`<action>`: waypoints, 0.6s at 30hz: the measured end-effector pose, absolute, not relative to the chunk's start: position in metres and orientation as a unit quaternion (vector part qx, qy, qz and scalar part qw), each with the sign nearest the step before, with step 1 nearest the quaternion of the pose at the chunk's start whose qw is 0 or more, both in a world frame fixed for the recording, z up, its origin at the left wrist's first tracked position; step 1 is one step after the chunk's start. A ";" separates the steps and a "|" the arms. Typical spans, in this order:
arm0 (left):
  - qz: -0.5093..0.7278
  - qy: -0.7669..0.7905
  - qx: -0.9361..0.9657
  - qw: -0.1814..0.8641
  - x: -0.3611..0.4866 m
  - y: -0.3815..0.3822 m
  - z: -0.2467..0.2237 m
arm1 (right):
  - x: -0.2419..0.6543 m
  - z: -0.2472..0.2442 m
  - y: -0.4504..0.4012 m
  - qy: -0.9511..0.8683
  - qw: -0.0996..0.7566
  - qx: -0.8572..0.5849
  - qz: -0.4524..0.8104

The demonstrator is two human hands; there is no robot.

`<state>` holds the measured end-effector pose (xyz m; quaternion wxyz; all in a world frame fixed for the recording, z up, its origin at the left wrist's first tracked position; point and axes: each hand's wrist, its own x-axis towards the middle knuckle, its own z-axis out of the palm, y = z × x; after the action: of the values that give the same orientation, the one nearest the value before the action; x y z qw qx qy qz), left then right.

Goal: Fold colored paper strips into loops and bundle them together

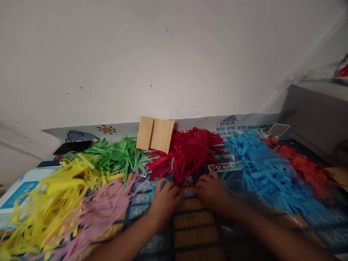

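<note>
My left hand [165,198] is over the printed mat, just in front of the red fringed paper pile [190,152], its fingers bent and slightly blurred. To its right, my right hand [213,190] is near the front edge of the same red pile, fingers curled; whether either hand pinches anything is hidden. A folded tan paper piece [156,134] leans at the back left of the red pile. Green fringed paper [116,154], yellow [54,195] and pink [106,206] lie on the left. Blue fringed paper [269,166] and orange-red strips [307,166] spread on the right.
The printed mat [195,221] covers the surface and curls up against the white wall [163,65]. A black flat object [73,147] lies at the back left, a blue and white packet [20,194] at the far left. A grey box [315,116] stands at the right.
</note>
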<state>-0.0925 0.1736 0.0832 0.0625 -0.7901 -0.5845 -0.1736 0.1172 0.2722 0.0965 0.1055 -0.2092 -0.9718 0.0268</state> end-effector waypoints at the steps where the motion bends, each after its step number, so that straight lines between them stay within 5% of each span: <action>1: -0.169 -0.562 -0.805 0.084 -0.092 0.172 0.080 | 0.118 0.095 0.271 -0.979 0.105 -0.173 0.000; 5: -0.157 -0.533 -0.823 0.116 -0.085 0.173 0.072 | 0.119 0.087 0.267 -0.986 0.111 -0.113 -0.059; 18: -0.162 -0.513 -0.836 0.110 -0.078 0.160 0.071 | 0.108 0.091 0.239 -0.950 0.230 -0.204 0.049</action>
<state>-0.0782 0.1596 0.0715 0.1098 -0.8356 -0.5133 -0.1623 0.1081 0.2390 0.0914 0.2304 -0.2037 -0.9503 0.0493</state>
